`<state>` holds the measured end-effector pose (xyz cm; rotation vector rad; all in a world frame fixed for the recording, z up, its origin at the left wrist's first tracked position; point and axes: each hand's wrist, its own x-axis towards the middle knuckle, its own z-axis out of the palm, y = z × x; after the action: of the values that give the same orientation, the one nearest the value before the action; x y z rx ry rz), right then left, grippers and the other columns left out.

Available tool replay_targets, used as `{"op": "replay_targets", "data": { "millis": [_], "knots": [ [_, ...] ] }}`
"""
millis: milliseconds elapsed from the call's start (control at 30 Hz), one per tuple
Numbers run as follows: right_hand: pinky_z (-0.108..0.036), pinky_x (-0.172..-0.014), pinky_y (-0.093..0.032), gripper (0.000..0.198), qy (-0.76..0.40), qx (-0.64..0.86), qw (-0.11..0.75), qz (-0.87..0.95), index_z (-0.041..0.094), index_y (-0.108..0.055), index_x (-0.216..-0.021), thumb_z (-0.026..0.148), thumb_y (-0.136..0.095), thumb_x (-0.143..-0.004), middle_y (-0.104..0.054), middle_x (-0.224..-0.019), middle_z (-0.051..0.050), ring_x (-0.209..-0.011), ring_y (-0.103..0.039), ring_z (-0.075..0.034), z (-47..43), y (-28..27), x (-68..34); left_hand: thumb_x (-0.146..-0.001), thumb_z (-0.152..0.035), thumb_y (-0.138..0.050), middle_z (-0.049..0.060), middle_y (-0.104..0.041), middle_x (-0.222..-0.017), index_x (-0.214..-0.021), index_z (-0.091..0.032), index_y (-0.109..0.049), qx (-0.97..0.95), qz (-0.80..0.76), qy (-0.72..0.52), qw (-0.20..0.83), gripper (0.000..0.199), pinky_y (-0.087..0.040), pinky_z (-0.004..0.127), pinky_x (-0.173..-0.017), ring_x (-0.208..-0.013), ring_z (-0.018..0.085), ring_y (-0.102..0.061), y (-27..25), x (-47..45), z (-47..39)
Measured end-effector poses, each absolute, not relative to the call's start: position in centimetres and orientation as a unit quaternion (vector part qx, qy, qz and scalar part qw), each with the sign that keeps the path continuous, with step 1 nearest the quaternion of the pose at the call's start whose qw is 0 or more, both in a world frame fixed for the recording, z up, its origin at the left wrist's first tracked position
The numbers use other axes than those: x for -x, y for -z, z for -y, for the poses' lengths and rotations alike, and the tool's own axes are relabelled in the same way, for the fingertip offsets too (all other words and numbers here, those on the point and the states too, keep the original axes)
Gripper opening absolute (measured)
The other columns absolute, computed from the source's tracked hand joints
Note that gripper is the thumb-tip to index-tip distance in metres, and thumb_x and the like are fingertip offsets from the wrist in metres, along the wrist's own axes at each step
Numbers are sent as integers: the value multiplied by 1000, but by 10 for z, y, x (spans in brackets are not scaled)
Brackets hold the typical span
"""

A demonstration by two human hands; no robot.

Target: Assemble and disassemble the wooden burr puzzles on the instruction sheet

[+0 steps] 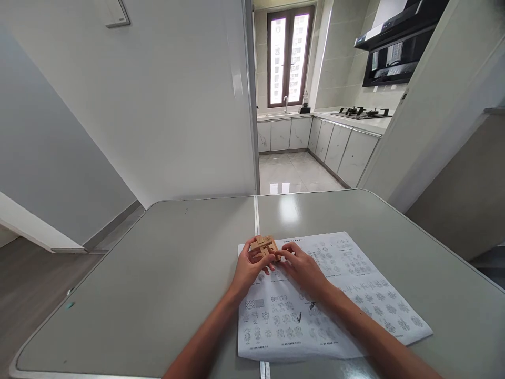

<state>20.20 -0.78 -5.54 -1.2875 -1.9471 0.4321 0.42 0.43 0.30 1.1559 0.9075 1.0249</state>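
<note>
A small light-brown wooden interlocking puzzle [264,243], made of notched blocks, is held just above a printed sheet. My left hand [249,268] wraps round its left side, with the thumb across the front and fingers curled beneath. At its right side, my right hand [300,266] is closed, its thumb and index fingertips pressed on the puzzle's edge. Whether a separate piece lies between those fingertips is too small to make out. Under both hands spreads the white instruction sheet [276,329], covered in small line diagrams and partly hidden by my right forearm.
The grey-green table [158,295] has a pale seam down its middle and rounded far corners. A tiny teal bit [70,305] lies near its left edge. Beyond the table stand a white wall [189,105] and a kitchen with a gas stove [363,112].
</note>
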Motion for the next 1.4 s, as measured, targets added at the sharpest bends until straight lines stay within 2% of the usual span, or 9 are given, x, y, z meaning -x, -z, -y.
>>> {"op": "replay_targets", "data": {
  "millis": [233,367,467,567,667,767,900,1133,1400],
  "knots": [
    [-37,-69,-55,30,-159,492,366,774,39,-66,-128,37,-52,-103,-64,-118,-7,-77,-66,-22,9,55,-200,-72,-40,-90,9,-75,-106,-137,-21,-46,-515,-401,-433,622,80,-56,28,-58,-63,14,-69,-3,-4,-3],
    [-40,-75,-56,26,-190,502,370,759,34,-69,-119,33,-50,-102,-65,-115,-7,-84,-67,-24,8,53,-200,-72,-41,-90,9,-75,-105,-138,-20,-46,-513,-400,-439,620,82,-57,29,-60,-62,14,-69,-4,-5,-3],
    [-42,-81,-58,20,-282,495,433,699,30,-71,-111,40,-58,-99,-63,-117,-8,-88,-67,-23,6,48,-202,-74,-41,-88,10,-75,-107,-139,-20,-45,-516,-401,-443,614,81,-58,29,-59,-61,14,-70,-5,-6,-2],
    [-40,-92,-58,27,-411,450,502,613,28,-70,-108,49,-70,-91,-59,-134,-8,-113,-64,-26,5,36,-207,-75,-42,-86,8,-76,-105,-139,-21,-46,-539,-414,-438,588,79,-58,29,-59,-64,16,-71,-5,-7,1],
    [-43,-107,-51,31,-550,396,508,532,26,-70,-107,49,-77,-87,-51,-152,-7,-130,-57,-28,7,22,-211,-74,-40,-87,7,-74,-109,-134,-23,-55,-588,-436,-446,516,71,-57,27,-62,-75,17,-72,-5,-6,4],
    [-48,-113,-45,40,-638,356,481,485,23,-71,-111,53,-78,-85,-63,-141,-10,-127,-60,-30,9,16,-212,-72,-39,-88,7,-69,-119,-125,-25,-64,-637,-441,-469,423,59,-55,24,-64,-88,18,-69,-4,-6,5],
    [-48,-113,-44,49,-697,293,471,454,22,-69,-114,56,-82,-81,-73,-122,-11,-119,-66,-28,9,18,-210,-74,-36,-86,6,-61,-123,-125,-27,-66,-670,-428,-477,374,56,-55,23,-63,-92,17,-65,-1,-5,3],
    [-49,-113,-44,53,-712,278,476,436,24,-65,-121,52,-84,-81,-75,-120,-11,-119,-68,-29,13,20,-207,-77,-32,-84,8,-58,-127,-132,-30,-60,-740,-407,-463,271,60,-55,26,-65,-101,22,-64,4,-3,5],
    [-49,-104,-51,51,-677,334,481,446,24,-62,-117,52,-84,-80,-75,-121,-11,-114,-71,-30,16,21,-202,-78,-34,-84,9,-61,-127,-132,-30,-60,-784,-397,-435,197,60,-61,34,-80,-115,28,-64,5,1,5]
  ]
}}
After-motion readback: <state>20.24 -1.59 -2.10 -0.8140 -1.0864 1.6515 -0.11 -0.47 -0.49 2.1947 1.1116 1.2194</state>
